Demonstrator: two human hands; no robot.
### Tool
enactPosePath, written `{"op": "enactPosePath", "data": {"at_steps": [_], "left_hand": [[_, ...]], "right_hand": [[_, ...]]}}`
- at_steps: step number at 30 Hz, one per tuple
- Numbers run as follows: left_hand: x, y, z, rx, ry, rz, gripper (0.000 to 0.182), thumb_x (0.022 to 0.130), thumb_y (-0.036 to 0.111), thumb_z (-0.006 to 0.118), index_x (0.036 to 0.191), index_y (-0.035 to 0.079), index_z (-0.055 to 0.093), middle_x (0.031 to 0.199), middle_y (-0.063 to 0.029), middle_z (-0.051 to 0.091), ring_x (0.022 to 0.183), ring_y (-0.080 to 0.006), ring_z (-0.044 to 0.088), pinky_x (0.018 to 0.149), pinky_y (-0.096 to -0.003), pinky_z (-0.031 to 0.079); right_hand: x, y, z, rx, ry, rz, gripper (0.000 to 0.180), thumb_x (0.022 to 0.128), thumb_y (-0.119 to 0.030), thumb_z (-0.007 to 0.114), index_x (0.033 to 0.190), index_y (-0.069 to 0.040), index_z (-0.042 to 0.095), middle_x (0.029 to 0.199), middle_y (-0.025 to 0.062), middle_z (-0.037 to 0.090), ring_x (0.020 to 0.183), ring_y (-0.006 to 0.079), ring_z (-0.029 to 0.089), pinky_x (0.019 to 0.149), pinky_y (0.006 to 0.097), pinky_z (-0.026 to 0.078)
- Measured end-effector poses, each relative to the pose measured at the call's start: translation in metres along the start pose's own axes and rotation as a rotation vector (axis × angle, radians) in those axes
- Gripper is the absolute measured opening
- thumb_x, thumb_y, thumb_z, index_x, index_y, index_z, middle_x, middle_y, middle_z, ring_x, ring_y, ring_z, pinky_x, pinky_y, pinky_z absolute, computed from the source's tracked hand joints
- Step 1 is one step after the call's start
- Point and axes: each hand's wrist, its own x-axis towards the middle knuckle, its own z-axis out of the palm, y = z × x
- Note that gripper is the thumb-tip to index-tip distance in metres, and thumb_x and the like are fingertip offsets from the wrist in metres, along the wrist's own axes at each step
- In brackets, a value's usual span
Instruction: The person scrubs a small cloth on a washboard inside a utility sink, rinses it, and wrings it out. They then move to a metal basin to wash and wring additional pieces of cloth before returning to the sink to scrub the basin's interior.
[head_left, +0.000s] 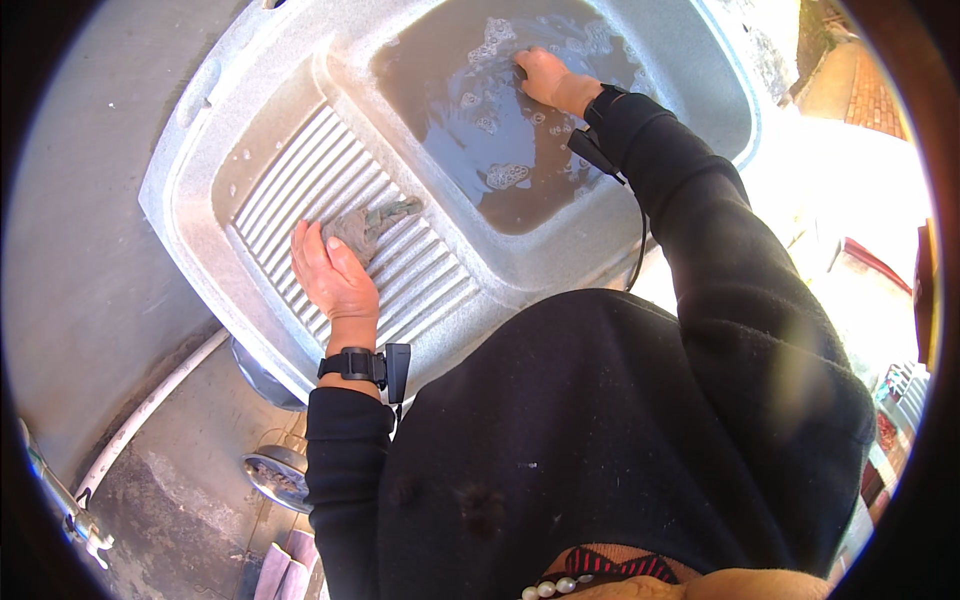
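Observation:
A wet grey-green cloth (360, 231) lies bunched on the ribbed washboard (420, 277) of a speckled grey laundry sink (525, 277). My left hand (334, 274) holds the cloth's near end against the ribs, with the thumb over it and the fingers stretched along its left side. In the deep basin beside the washboard stands murky brown water (457, 142) with patches of suds (507, 175). My right hand (551, 79) is at the water's surface, fingers curled downward. Its fingertips are partly hidden, so whether they hold anything does not show.
A grey wall (90, 187) runs along the left of the sink. Below are a white pipe (154, 405), a metal bowl with scraps in it (277, 480) and a tap (90, 529). A black cable (642, 247) hangs from my right wrist near the basin's rim.

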Motion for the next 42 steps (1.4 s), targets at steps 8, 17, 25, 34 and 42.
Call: {"op": "enactPosePath", "data": {"at_steps": [8, 17, 25, 34, 42], "left_hand": [[-0.002, -0.003, 0.002, -0.037, 0.008, -0.016, 0.033, 0.09, 0.017, 0.048, 0.114, -0.005, 0.056, 0.125, -0.0274, 0.053, 0.116, -0.0442, 0.048, 0.102, -0.0516, 0.034], [-0.003, -0.003, 0.003, -0.03, 0.02, -0.024, 0.034, 0.09, 0.017, 0.049, 0.115, -0.004, 0.056, 0.125, -0.0259, 0.053, 0.118, -0.0429, 0.047, 0.103, -0.0515, 0.032], [-0.001, -0.007, 0.006, -0.008, 0.004, -0.068, 0.036, 0.089, 0.022, 0.05, 0.116, -0.002, 0.057, 0.124, -0.0238, 0.054, 0.12, -0.0417, 0.046, 0.105, -0.0518, 0.03], [-0.068, 0.049, -0.04, -0.599, -0.08, -0.228, 0.03, 0.096, 0.01, 0.042, 0.122, -0.003, 0.05, 0.138, -0.0248, 0.042, 0.129, -0.037, 0.04, 0.11, -0.0478, 0.025], [0.043, -0.019, 0.018, -0.073, 0.1, -0.307, 0.051, 0.101, 0.038, 0.03, 0.13, -0.003, 0.043, 0.14, -0.0279, 0.037, 0.131, -0.0418, 0.034, 0.111, -0.0563, 0.016]], "right_hand": [[-0.001, 0.008, 0.001, 0.013, -0.042, -0.001, 0.026, 0.076, -0.002, 0.057, 0.101, -0.003, 0.063, 0.104, 0.0215, 0.063, 0.103, 0.0402, 0.057, 0.087, 0.0448, 0.047], [-0.012, -0.099, -0.037, 0.136, 0.119, -0.402, 0.032, 0.084, -0.017, 0.062, 0.112, -0.003, 0.06, 0.111, 0.0183, 0.062, 0.103, 0.0376, 0.058, 0.091, 0.0426, 0.047], [-0.043, -0.267, -0.013, 0.347, 0.098, -0.898, 0.028, 0.092, -0.02, 0.052, 0.112, 0.0, 0.055, 0.116, 0.0198, 0.058, 0.112, 0.0358, 0.052, 0.1, 0.0433, 0.039], [-0.167, -0.252, -0.016, 0.374, 0.024, -0.887, 0.031, 0.091, -0.023, 0.05, 0.111, 0.0, 0.056, 0.115, 0.018, 0.057, 0.117, 0.0349, 0.049, 0.102, 0.0455, 0.034], [-0.056, -0.298, 0.031, 0.153, 0.54, -0.795, 0.03, 0.087, -0.021, 0.049, 0.105, 0.002, 0.056, 0.109, 0.0197, 0.056, 0.106, 0.0353, 0.051, 0.095, 0.0463, 0.034]]}}
